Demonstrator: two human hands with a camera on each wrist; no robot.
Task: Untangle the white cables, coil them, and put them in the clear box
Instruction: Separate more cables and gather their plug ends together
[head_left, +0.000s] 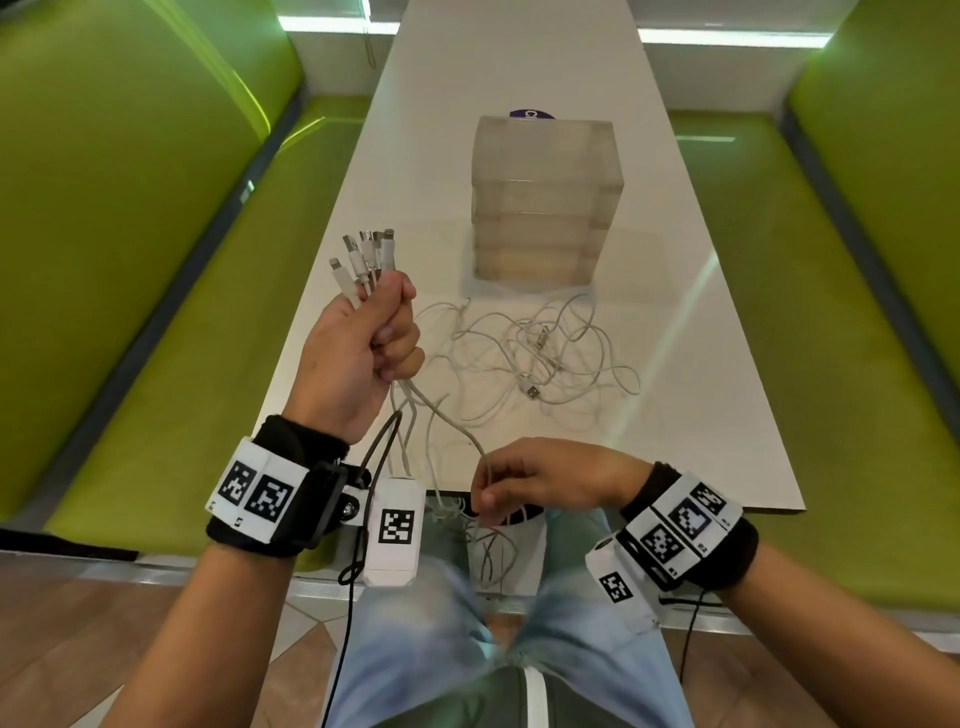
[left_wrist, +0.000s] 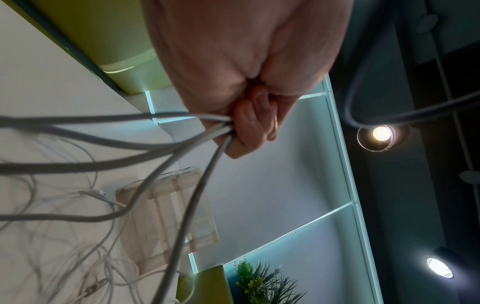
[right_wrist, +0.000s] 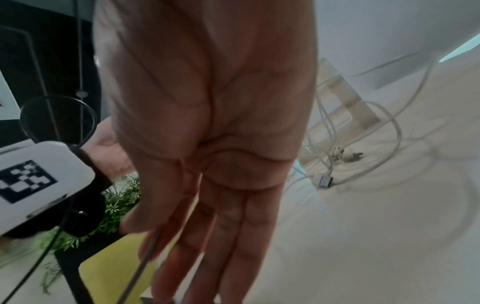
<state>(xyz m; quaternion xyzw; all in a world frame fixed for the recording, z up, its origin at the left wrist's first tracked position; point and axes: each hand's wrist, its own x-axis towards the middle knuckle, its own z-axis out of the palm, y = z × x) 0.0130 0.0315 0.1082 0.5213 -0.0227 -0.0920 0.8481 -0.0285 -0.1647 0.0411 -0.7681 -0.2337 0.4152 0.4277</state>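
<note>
Held up over the table's near left part, my left hand (head_left: 358, 332) grips a bundle of white cables just below their connector ends (head_left: 363, 254). The left wrist view shows its fingers (left_wrist: 249, 125) curled round several strands (left_wrist: 155, 148) that run down. At the table's near edge my right hand (head_left: 540, 480) pinches one strand (head_left: 485, 467) from that bundle; its other fingers (right_wrist: 233, 236) lie fairly straight. The remaining cable tangle (head_left: 545, 358) lies loose on the table in front of the clear box (head_left: 543, 202). Some strands hang below the edge.
The long white table (head_left: 701, 415) runs away from me between two green benches (head_left: 156, 312) (head_left: 831, 338). A purple round sticker (head_left: 530, 113) shows behind the box. Black camera cords (head_left: 363, 519) hang from my wrists over my lap.
</note>
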